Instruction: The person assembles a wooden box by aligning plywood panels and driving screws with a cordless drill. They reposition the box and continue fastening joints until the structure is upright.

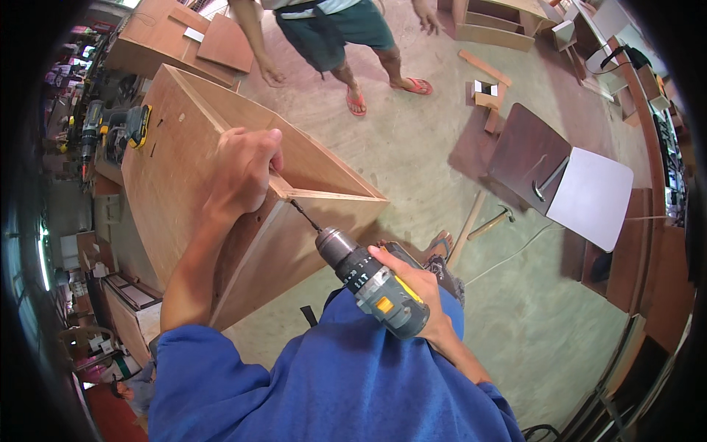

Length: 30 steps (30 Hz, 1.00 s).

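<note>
Our left hand [239, 173] grips the top edge of the plywood box [184, 184] w/ fingers curled shut. Our right hand [420, 295] is closed round the drill [372, 283], bit tip at the box corner joint, just below the left hand. A hammer [492, 221] lies on the floor, well apart.

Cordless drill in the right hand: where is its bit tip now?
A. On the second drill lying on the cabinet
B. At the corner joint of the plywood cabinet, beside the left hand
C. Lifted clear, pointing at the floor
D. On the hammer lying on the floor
B: the cordless drill, held by the right hand, has its bit at the plywood cabinet corner joint, just below the left hand gripping that edge.
</note>
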Tool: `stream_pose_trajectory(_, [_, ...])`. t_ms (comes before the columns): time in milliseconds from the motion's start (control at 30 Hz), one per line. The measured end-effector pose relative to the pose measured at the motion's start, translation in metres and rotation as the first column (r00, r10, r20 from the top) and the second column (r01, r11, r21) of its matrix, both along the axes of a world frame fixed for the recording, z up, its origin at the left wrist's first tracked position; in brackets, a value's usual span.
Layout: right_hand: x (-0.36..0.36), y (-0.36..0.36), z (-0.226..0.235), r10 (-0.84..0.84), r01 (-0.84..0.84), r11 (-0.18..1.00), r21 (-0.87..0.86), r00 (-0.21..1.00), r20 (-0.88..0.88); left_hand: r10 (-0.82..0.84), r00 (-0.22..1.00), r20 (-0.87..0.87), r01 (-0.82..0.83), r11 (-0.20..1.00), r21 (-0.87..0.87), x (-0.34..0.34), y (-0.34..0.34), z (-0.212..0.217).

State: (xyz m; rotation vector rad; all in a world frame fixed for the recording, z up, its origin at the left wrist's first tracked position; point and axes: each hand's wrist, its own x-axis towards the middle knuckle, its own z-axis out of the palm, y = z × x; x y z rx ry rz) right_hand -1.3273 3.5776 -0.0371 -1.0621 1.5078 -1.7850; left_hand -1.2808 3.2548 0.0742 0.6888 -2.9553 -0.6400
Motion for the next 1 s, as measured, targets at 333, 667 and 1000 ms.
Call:
stream_pose_trajectory(333, [-0.008, -0.007, 0.001, 0.04, -0.039, 0.999, -0.017, 0.998, 0.052, -0.616, 0.754, 0.228, 0.647, 0.756, -0.095, -0.021, -0.046, 0.02])
stream_pose_trajectory(667, [-0.025, -0.01, -0.003, 0.099, -0.099, 0.995, -0.015, 0.994, 0.055, -0.527, 0.684, 0.504, 0.532, 0.834, 0.149, -0.039, -0.045, 0.018])
stream_pose_trajectory(1000, [-0.026, -0.021, -0.005, 0.044, -0.044, 0.999, -0.013, 0.999, 0.002, -0.516, 0.707, 0.484, 0.517, 0.844, 0.144, -0.031, -0.056, 0.009])
